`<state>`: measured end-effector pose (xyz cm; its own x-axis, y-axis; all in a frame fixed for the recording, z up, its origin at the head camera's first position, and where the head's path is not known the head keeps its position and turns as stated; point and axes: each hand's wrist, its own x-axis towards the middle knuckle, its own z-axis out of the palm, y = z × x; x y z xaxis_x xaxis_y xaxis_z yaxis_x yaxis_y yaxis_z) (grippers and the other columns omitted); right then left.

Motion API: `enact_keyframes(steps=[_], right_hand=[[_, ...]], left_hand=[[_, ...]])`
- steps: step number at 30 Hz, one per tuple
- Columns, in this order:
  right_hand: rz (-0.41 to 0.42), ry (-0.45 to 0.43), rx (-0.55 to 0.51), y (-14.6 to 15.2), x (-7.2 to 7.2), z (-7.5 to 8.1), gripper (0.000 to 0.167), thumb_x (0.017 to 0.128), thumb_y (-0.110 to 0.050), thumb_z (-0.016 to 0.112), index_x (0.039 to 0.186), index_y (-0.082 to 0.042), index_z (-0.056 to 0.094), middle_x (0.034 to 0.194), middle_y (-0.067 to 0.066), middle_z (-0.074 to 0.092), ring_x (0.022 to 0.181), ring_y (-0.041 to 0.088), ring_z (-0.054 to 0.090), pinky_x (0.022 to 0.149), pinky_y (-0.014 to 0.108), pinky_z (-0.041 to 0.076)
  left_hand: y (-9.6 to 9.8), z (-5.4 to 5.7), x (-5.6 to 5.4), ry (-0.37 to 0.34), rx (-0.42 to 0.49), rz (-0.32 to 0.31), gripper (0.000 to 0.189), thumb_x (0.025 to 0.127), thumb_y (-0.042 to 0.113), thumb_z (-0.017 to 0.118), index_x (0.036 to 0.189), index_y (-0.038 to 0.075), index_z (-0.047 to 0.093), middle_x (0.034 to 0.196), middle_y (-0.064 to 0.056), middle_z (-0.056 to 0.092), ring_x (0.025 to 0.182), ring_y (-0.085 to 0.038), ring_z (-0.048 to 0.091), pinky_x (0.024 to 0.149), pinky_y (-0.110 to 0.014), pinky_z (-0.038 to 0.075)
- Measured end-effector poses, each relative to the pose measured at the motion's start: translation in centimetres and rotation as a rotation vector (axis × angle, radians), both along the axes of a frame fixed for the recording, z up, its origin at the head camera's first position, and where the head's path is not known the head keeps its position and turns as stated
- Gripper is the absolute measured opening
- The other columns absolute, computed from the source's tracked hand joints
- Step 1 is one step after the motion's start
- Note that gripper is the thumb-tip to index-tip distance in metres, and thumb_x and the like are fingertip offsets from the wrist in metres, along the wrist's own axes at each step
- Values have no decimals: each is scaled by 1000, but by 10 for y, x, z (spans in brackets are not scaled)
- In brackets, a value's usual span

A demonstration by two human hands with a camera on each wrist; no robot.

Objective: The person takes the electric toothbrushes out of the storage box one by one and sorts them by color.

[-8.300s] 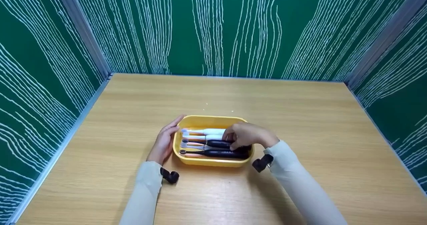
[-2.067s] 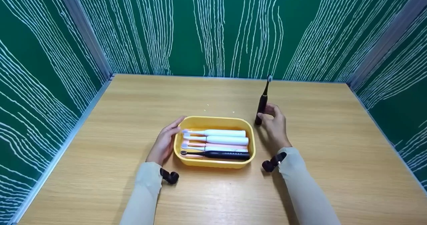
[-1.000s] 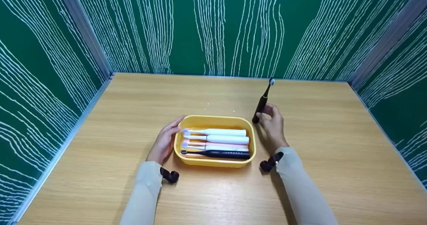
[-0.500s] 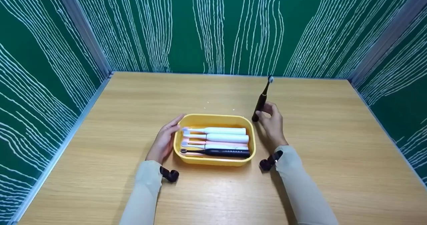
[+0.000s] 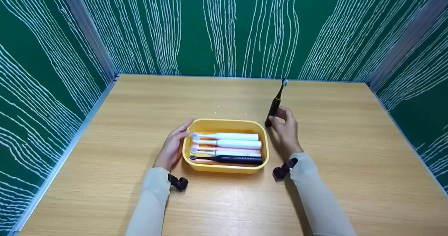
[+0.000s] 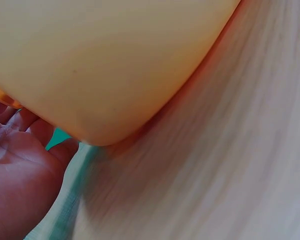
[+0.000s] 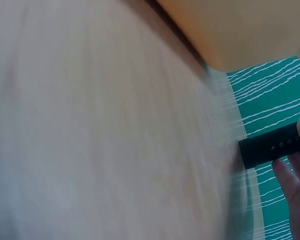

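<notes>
My right hand point(image 5: 286, 129) pinches the lower handle of a black electric toothbrush point(image 5: 274, 105) between thumb and fingers. The toothbrush stands nearly upright, leaning right, its bristle head at the top and its base close to the table, just off the box's back right corner. In the right wrist view, small icons mark its black handle point(image 7: 272, 147). My left hand point(image 5: 172, 148) rests against the left end of a yellow box point(image 5: 224, 169), fingers extended along the outside and thumb at the rim. Inside lie white electric toothbrushes point(image 5: 238, 144) and one black electric toothbrush point(image 5: 238, 159), heads to the left.
Pink toothbrush parts point(image 5: 227, 149) show beneath the white ones in the box. The wooden table point(image 5: 224, 208) has a few white specks behind the box. Green panels point(image 5: 190, 33) with white wavy lines enclose the back and both sides.
The right hand has taken a black toothbrush out of the box and raised it upright to the right. Over the last second it has barely moved. The left hand has stayed on the box.
</notes>
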<state>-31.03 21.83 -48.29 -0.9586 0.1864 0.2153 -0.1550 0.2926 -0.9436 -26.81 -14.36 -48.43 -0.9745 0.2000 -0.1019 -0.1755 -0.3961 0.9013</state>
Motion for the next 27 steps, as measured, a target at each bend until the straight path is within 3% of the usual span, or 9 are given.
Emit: enact_keyframes(steps=[6,11,18,27], right_hand=[[-2,-8,-22,2,1,1,43,91,-9,65,131,-4,49,122,15,59,117,23,54,100,30,49],[-17,18,-17,3,3,7,46,88,-6,67,130,1,50,120,21,60,115,26,56,99,29,50],[-27,-21,-5,8,5,8,50,89,-18,69,133,-7,49,123,12,58,118,23,54,98,29,52],[-74,33,10,13,7,11,49,88,-20,70,130,-4,51,118,12,60,111,21,56,95,24,51]], left_hand=[[1,0,0,10,-4,-3,50,97,1,37,147,2,35,159,-7,25,149,-19,16,123,-33,15],[1,0,0,6,-13,-4,49,97,1,37,146,3,38,158,-7,28,147,-19,20,122,-33,19],[1,1,1,15,-14,-11,49,98,2,37,147,3,36,158,-7,27,148,-19,18,122,-33,17],[1,2,1,5,-18,-7,49,98,2,38,147,4,36,159,-6,26,148,-19,17,122,-33,17]])
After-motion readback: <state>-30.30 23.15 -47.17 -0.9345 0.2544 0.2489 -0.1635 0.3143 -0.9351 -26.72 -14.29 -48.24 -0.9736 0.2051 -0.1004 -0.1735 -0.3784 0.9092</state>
